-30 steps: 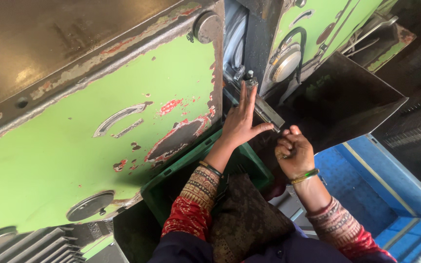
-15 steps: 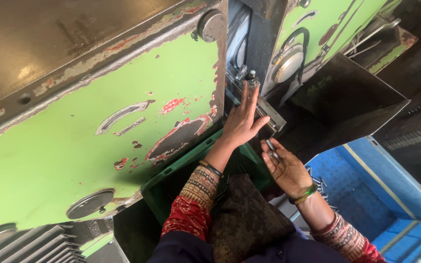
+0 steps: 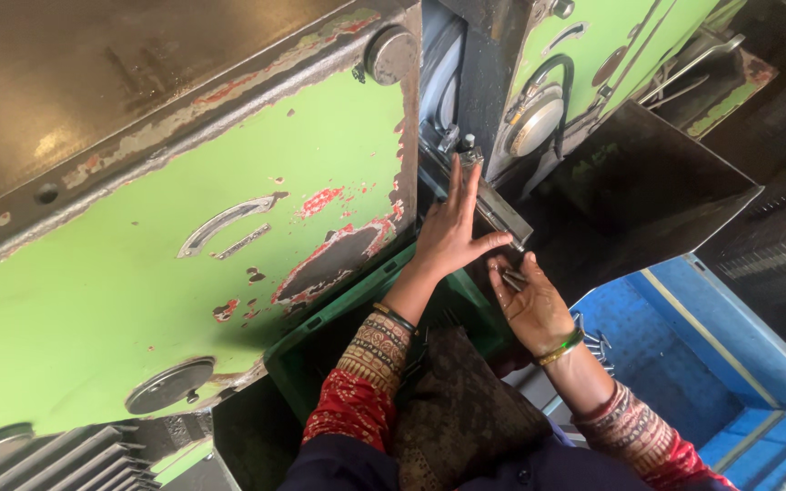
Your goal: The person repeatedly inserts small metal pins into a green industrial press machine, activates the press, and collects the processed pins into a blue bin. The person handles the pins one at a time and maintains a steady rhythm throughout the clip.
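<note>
My left hand (image 3: 450,229) reaches up with its fingers spread and rests against a grey metal block (image 3: 500,211) in the gap between two green machine panels. My right hand (image 3: 533,306) is just below it, palm up, cupping a few small grey metal pins (image 3: 511,275). A green bangle sits on my right wrist and dark bangles on my left. Both sleeves are red with a patterned cuff.
A large green machine panel (image 3: 184,273) with chipped paint fills the left. A dark metal chute (image 3: 648,182) slopes at the right. A blue plastic crate (image 3: 693,364) stands at lower right, a green crate (image 3: 320,336) below my left arm.
My right hand has turned from a closed fist to palm up and shifted toward the metal block, showing the pins. My left hand has stayed on the block.
</note>
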